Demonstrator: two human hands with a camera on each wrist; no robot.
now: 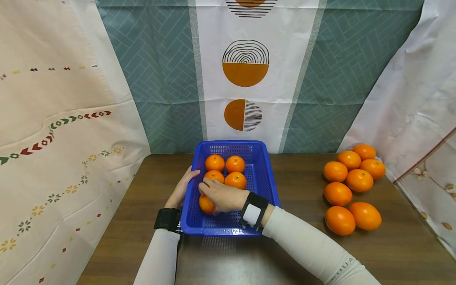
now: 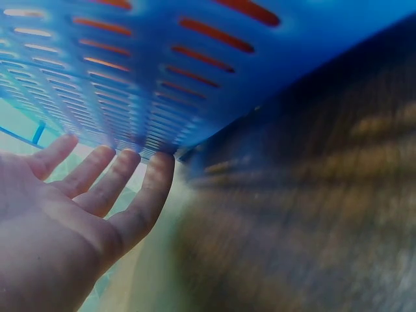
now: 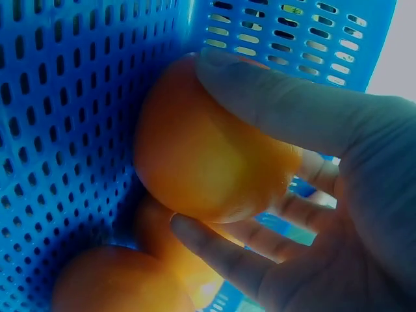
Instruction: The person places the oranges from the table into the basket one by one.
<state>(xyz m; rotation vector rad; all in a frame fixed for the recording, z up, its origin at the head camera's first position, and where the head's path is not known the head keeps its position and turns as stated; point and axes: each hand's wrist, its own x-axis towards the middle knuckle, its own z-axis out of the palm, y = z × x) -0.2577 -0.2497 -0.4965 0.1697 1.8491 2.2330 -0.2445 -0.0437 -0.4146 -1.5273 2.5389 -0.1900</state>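
A blue plastic basket (image 1: 231, 231) with slotted walls stands on the table and contains several oranges (image 1: 235, 180). My right hand (image 1: 224, 196) reaches into its near left part and grips an orange (image 3: 208, 162), thumb on one side and fingers on the other. That orange (image 1: 206, 204) is close to the left wall, partly covered by the hand in the head view. Outside the basket, my left hand (image 1: 181, 190) touches the left side near the rim. The left wrist view shows its fingers (image 2: 146, 201) fairly straight, with their tips against the slotted wall (image 2: 156, 97).
On the right of the brown table (image 1: 299, 190) lies a group of loose oranges (image 1: 360, 180). A patterned cloth (image 1: 171, 99) hangs behind the basket, and a cream cloth (image 1: 71, 158) hangs along the left. Another light cloth (image 1: 424, 118) borders the right side.
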